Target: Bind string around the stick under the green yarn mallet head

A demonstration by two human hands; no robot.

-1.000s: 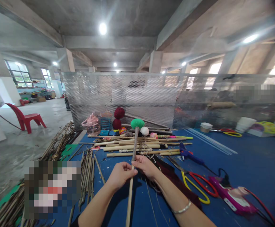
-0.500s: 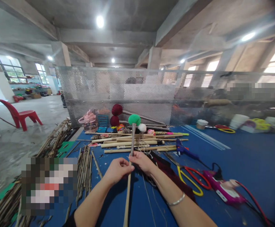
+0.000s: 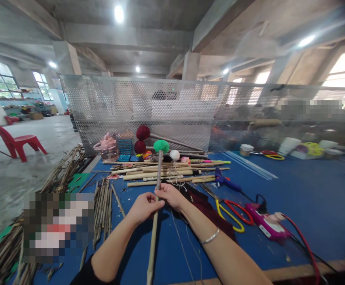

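Observation:
My left hand (image 3: 145,206) and my right hand (image 3: 170,195) meet at the middle of a mallet (image 3: 154,233), a long stick topped by a round green head (image 3: 161,146). Both hands pinch its shaft between thumb and fingers, the right just above the left. Above my fingers the shaft looks grey-brown; below them it is pale. It points away from me over the blue table (image 3: 137,253). Behind the green head lie two mallets with dark red heads (image 3: 143,133) and a white ball (image 3: 175,154). Loose thread (image 3: 182,245) hangs beneath my right hand.
Bamboo sticks (image 3: 157,174) lie across the table, and twigs (image 3: 103,209) are heaped at left. To the right are scissors (image 3: 230,213), a blue glue gun (image 3: 224,180), a magenta power strip (image 3: 267,227) and dark cloth (image 3: 208,209). A perforated metal screen (image 3: 107,103) stands behind.
The view has shifted, so the scene sits further left and the table's front edge shows at lower right. Both hands keep nearly the same hold on the mallet.

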